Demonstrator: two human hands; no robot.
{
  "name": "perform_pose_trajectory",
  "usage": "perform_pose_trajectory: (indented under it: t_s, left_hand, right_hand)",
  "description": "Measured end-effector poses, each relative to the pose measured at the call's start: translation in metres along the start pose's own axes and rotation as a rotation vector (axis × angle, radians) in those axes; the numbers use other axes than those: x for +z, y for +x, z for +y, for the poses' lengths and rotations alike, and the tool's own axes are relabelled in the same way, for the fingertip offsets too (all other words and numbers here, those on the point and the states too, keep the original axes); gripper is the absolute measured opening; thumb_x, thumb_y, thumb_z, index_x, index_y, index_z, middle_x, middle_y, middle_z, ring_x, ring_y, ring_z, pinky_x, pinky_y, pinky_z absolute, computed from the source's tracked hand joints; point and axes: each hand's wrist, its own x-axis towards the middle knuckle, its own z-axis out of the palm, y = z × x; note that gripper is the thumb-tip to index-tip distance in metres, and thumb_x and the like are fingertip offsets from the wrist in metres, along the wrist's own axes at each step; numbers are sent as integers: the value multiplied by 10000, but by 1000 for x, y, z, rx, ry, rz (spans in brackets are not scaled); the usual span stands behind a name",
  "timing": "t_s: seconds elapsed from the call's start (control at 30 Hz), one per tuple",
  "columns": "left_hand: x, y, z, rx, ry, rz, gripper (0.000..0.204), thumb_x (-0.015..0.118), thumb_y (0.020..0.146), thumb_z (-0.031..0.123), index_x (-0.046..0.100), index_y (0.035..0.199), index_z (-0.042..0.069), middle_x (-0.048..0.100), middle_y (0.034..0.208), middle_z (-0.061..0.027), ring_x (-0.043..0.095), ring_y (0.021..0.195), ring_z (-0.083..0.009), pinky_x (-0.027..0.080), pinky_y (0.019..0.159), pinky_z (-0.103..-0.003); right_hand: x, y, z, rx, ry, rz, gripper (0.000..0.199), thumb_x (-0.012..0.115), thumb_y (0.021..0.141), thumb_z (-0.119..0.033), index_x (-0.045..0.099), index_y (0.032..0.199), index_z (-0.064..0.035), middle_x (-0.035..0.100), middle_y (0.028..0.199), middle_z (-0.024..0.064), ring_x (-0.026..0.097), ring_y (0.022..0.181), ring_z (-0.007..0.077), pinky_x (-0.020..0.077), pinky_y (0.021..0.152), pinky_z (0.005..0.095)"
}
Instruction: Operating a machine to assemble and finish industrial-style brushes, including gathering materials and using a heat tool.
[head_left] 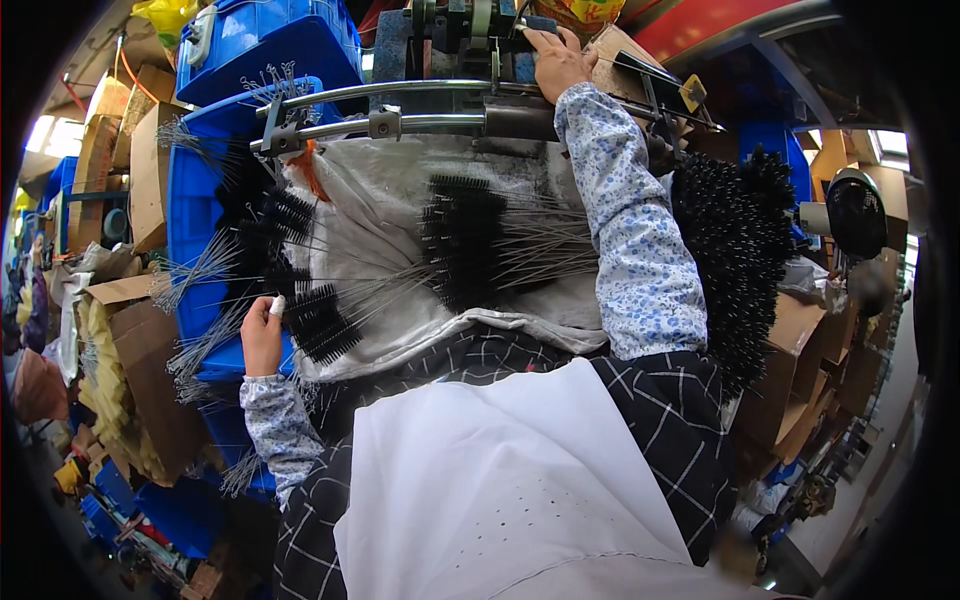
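Across the lap, a grey-white sack [400,225] is spread and carries a heap of black wire-stemmed brushes [462,240], their thin stems fanning left and right. Blue crates [190,210] stand to the left with more brushes [275,235] and loose wires spilling over them, and cardboard boxes [150,170] sit beyond. At the right, a dense mass of black bristles [735,260] rises beside the right sleeve. Two metal bars [400,110] run over the sack's far edge, part of a machine [470,30] ahead. A white apron [500,480] covers the near foreground. The left hand [262,335] closes on one brush [320,320] at the sack's left edge, fingers [276,305] curled together, one wrapped in white tape. The right hand [555,62] reaches up to the machine, fingers pressed on its parts; whether it pinches anything I cannot tell.
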Motion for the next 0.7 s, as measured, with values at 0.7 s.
perform_pose_trajectory:
  t_s: [0.7]
  left_hand:
    - [-57,7,80,551,-255,771,177,417,903,138,504,947,-10,542,888,-65,506,800,-120,410,772,-254]
  right_hand:
    - [-16,-15,-37,307,306,40,346,551,754,-176,550,1090,-95,558,1048,65,518,982,214,362,819,413]
